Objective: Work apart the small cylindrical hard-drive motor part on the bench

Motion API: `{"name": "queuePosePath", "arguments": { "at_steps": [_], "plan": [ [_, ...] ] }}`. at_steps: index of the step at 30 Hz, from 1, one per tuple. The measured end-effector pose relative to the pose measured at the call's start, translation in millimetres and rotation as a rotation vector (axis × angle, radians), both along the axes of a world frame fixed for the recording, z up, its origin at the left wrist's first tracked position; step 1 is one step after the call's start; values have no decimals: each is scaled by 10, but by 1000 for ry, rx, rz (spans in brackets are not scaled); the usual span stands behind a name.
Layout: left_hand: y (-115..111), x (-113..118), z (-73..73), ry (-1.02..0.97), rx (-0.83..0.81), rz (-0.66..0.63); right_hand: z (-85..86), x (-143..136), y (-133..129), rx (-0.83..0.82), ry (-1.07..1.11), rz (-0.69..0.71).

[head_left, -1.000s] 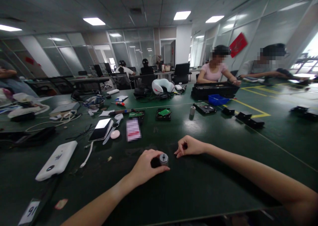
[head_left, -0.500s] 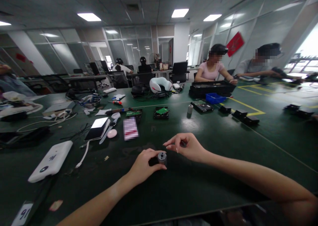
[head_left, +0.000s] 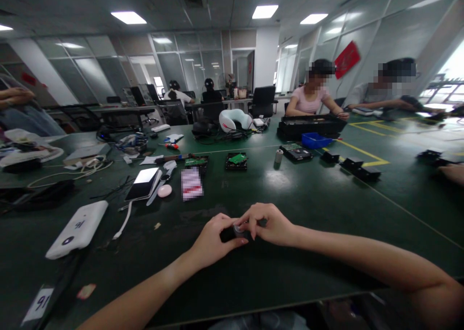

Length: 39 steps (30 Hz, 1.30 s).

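Note:
Between the thumb and fingers of my left hand [head_left: 213, 236] stands a small grey metal cylinder [head_left: 238, 230], like a small motor, upright near the table's front. My right hand [head_left: 270, 226] reaches in from the right with its fingers drawn together. Its fingertips touch the cylinder's top and cover part of it. Whether something tiny sits in that pinch is hidden. A similar grey cylinder [head_left: 278, 156] stands by itself farther back on the green table [head_left: 308, 281].
Farther back lie an open hard drive [head_left: 236, 161], another drive [head_left: 296, 152], a blue tray [head_left: 316, 140] and black brackets [head_left: 358, 169]. To the left are a white power bank [head_left: 77, 229] and cables. A co-worker [head_left: 311, 100] sits across at right.
My right hand has moved left and down, bringing its fingertips onto the cylinder's top. My left hand keeps its hold. Another person's hand has appeared at the right edge.

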<state>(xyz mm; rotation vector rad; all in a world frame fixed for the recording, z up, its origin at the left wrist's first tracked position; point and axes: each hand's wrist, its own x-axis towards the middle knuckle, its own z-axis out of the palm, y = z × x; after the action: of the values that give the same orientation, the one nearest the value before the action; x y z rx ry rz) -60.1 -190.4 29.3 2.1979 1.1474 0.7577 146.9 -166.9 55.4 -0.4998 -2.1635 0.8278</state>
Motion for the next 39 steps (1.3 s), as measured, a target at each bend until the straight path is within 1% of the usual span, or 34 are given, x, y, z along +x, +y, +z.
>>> {"name": "queuePosePath", "arguments": {
  "at_steps": [2,5,9,17,21,24,27,28,29,31,32,33,36,39],
  "plan": [
    [-7,-4,2,8,1,4,13,-4,-6,37,14,-19],
    [-13,-10,-1,11,1,5,21,-4,-3,42,17,-24],
    [-9,-1,1,5,9,-1,-18,3,21,-14,1,-5],
    [-23,18,43,14,16,1,-106,12,54,-162,-46,-47],
    [-28,20,33,17,20,-2,-103,-5,37,-173,-13,-14],
    [-28,17,31,30,26,5,-23,3,49,-223,82,9],
    [-28,5,52,66,24,3,130,90,140,-276,188,-50],
    [-28,-1,61,77,21,1,179,140,191,-280,185,-60],
    [-27,-7,70,85,17,0,217,198,249,-292,153,-40],
    [-22,-20,85,87,10,5,243,324,383,-339,-9,88],
    [-18,-26,91,86,8,10,225,383,452,-366,-84,143],
    [-13,-31,96,85,7,13,188,435,520,-387,-128,161],
    [3,-44,108,92,8,11,12,532,686,-504,-267,183],
    [17,-57,111,106,25,24,-139,554,772,-605,-345,209]
  ]
}}
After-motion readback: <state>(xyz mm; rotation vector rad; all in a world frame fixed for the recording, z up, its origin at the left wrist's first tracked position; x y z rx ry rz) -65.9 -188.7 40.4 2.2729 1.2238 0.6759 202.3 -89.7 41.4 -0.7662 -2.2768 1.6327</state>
